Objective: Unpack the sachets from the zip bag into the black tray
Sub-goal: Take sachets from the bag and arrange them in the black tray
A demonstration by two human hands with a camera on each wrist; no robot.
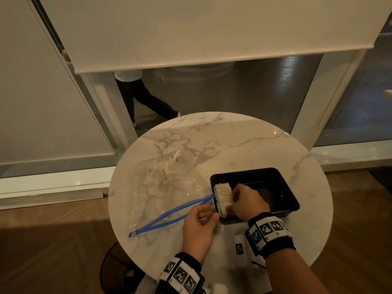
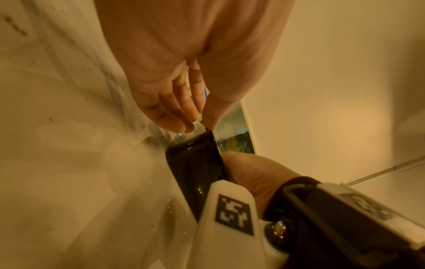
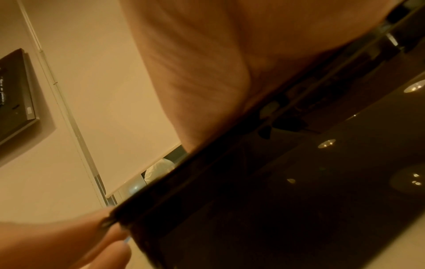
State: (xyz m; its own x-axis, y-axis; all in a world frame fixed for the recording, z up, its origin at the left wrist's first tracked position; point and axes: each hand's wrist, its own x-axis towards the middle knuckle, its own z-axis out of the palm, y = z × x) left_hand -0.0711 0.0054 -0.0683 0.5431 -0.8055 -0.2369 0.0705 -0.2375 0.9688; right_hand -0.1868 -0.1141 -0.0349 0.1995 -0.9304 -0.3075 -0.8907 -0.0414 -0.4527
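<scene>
A clear zip bag (image 1: 161, 183) with a blue zip strip (image 1: 169, 217) lies on the left half of the round marble table (image 1: 233, 145), with several pale sachets (image 1: 163, 177) still inside. My left hand (image 1: 209, 213) pinches the bag's open zip edge right beside the black tray (image 1: 282, 183). My right hand (image 1: 232, 200) is inside the tray's left end, fingers curled on a bunch of white sachets (image 1: 222, 196). The left wrist view shows my left hand (image 2: 197, 118) pinching beside the tray wall (image 2: 195, 163). The right wrist view shows only palm and tray wall (image 3: 276, 200); the fingers are hidden.
A small white block with a black marker (image 1: 239, 247) and a dark cable lie near the table's front edge, between my wrists. Beyond the table, a person's legs (image 1: 146, 98) pass behind the glass under the roller blind (image 1: 191, 39).
</scene>
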